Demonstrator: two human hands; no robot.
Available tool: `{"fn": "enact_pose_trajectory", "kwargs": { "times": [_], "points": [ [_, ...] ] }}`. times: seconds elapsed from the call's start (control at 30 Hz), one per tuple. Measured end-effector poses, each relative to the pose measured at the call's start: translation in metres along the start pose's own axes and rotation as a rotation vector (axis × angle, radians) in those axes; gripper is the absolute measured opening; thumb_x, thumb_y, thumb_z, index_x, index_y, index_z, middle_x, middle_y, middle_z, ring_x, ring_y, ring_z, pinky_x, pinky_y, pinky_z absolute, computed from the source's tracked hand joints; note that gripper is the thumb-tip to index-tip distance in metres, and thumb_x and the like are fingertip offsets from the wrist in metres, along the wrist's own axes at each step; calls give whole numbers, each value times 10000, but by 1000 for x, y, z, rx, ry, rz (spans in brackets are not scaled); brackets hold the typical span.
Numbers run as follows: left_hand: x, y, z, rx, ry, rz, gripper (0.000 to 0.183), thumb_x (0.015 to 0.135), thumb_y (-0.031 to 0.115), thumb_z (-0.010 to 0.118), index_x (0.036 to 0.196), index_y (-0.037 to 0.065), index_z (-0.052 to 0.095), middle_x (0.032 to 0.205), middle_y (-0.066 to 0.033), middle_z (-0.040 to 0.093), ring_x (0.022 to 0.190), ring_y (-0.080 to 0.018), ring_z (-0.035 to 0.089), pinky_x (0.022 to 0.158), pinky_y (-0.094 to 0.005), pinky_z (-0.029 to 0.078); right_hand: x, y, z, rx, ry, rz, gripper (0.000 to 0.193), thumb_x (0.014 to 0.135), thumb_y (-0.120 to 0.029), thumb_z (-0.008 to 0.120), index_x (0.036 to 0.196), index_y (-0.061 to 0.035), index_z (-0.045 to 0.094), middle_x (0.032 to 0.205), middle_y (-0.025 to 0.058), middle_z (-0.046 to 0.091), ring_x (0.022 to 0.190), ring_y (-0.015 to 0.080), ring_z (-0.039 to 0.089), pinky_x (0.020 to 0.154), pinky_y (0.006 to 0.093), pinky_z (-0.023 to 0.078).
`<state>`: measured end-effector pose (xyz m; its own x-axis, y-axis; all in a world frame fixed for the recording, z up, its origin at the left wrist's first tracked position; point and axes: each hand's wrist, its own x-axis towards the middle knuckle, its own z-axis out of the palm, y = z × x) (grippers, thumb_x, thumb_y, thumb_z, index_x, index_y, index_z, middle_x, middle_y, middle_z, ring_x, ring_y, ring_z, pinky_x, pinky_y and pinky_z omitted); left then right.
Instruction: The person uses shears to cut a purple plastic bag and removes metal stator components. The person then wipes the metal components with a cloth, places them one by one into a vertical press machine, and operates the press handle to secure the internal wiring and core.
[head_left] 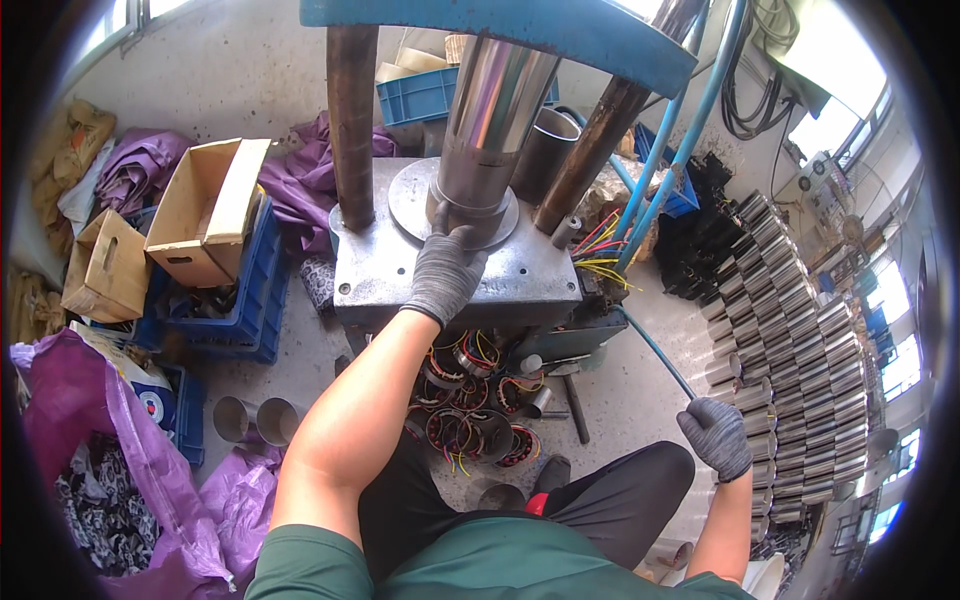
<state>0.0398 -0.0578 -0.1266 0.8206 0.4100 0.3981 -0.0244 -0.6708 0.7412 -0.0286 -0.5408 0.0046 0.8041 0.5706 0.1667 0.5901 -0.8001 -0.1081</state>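
Note:
My left hand, in a grey knit glove, reaches to the press. Its fingers are spread against the front of a short metal sleeve at the foot of the shiny steel ram. That sleeve stands on a round metal plate on the press bed. Far off to the right, my right hand, gloved likewise, is closed around the end of a thin blue lever that runs up to the press. What lies behind my left fingers is hidden.
Several wound stators with coloured wires lie below the press. Stacked metal cylinders rise at the right. To the left stand blue crates with cardboard boxes and a purple sack. Dark posts flank the ram.

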Motion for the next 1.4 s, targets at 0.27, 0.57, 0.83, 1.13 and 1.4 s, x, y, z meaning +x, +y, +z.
{"fn": "enact_pose_trajectory", "kwargs": {
  "times": [0.27, 0.57, 0.83, 1.13, 1.4],
  "points": [
    [1, 0, -2, 5, -11, -5, 444, 851, 84, 777, 1260, -6, 631, 1656, -267, 251, 1215, -360, 661, 1036, -367, 561, 13, -6, -23, 71, -216, 27, 154, 868, -180, 734, 958, -55, 746, 870, 170, 707, 838, 365, 700, 752, 424, 567],
    [0, 3, -4, 0, -20, -17, 437, 853, 87, 776, 1255, -5, 630, 1660, -260, 245, 1233, -356, 648, 1048, -368, 553, 13, 10, -21, 194, -106, -15, 176, 885, -140, 704, 1036, -58, 743, 965, 157, 731, 896, 338, 722, 787, 404, 579],
    [0, 1, -4, 29, 14, 31, 423, 862, 85, 762, 1255, -3, 634, 1658, -262, 244, 1103, -331, 708, 990, -367, 580, 13, 9, -18, 212, -124, 29, 162, 883, -85, 695, 1031, -39, 743, 934, 173, 727, 884, 337, 721, 807, 404, 573],
    [1, -2, 0, -6, -6, 12, 400, 867, 83, 756, 1237, -6, 633, 1661, -250, 241, 1022, -317, 736, 947, -374, 600, 11, 14, -20, 258, -396, 88, 148, 910, -133, 691, 1013, -48, 755, 929, 154, 734, 877, 328, 714, 818, 393, 570],
    [1, -5, 0, -18, 4, 13, 400, 866, 84, 762, 1233, -10, 634, 1664, -239, 238, 1059, -328, 724, 971, -375, 592, 11, 21, -19, 343, -342, 140, 185, 910, -118, 677, 1061, -29, 737, 952, 173, 726, 879, 315, 709, 802, 399, 563]
  ]
}}
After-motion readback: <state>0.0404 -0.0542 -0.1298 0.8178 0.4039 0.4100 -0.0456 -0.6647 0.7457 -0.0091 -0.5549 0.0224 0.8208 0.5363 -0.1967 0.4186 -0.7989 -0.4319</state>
